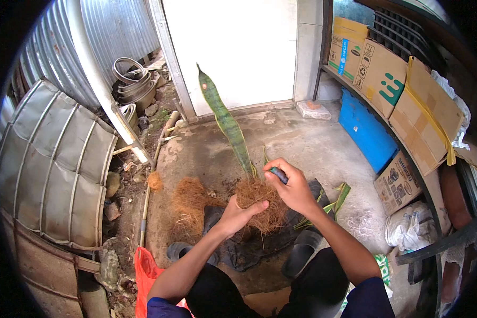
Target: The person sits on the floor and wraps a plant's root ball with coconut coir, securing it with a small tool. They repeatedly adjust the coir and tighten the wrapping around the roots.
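My left hand [240,216] is wrapped around the near left side of a ball of brown coconut fibre [266,210], its thumb lying across the front. A tall snake plant leaf [226,121], green with yellow edges, rises out of the fibre, with shorter leaves at its base. My right hand [290,183] grips a small dark spool, seemingly of thread [278,175], between thumb and fingers just above the ball's right side. Black plastic sheeting [242,250] lies on the ground under the ball. Loose coconut fibre [189,202] is heaped to the left.
Cut snake plant leaves [342,196] and tangled white string [361,223] lie on the concrete at right. A red plastic bag [145,270] is at lower left. Cardboard boxes [381,73] fill a shelf at right, above a blue panel [363,129]. A white pipe [91,75] slants at left.
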The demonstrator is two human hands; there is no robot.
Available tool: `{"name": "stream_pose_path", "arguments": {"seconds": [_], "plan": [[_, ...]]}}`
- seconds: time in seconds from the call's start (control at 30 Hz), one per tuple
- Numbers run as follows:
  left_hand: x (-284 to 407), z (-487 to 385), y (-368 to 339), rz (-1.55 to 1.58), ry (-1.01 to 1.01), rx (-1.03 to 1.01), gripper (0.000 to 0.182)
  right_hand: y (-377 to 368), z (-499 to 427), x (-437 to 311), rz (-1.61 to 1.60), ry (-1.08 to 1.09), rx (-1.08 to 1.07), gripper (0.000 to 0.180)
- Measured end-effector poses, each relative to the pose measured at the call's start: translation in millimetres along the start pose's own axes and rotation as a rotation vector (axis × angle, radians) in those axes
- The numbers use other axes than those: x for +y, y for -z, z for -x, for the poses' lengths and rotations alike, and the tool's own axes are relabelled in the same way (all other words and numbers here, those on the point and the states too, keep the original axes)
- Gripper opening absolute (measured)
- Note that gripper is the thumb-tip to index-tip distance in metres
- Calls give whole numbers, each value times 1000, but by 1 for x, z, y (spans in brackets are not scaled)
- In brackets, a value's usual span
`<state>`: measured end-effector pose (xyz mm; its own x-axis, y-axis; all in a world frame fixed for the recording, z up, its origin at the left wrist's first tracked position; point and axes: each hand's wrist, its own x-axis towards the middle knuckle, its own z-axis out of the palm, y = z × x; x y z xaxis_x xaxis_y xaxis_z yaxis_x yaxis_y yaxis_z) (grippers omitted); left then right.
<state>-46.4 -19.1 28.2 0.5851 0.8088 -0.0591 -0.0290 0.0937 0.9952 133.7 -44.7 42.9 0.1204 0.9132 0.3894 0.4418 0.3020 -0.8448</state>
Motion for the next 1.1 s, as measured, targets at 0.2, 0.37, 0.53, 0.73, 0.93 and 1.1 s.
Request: {"name": "stream_pose_path", "arguments": {"seconds": [0.2,0.37,0.53,0.73,0.93,1.1], "plan": [[1,4,2,30,-22,22,38,-9,-3,21,-149,-114,-118,15],[-2,4,4,66,-24,26,39,-12,-5,23,-213,-118,-142,17],[0,5,2,83,-26,-15,45,-7,-2,19,-360,-247,-161,28],[-4,5,2,121,-66,-50,52,-4,-1,21,-338,-273,-192,28],[-5,7,2,223,-6,-31,58,-4,0,19,-369,-205,-199,24],[-3,10,2,349,107,-6,66,-3,1,18,-431,-276,-218,25]]}}
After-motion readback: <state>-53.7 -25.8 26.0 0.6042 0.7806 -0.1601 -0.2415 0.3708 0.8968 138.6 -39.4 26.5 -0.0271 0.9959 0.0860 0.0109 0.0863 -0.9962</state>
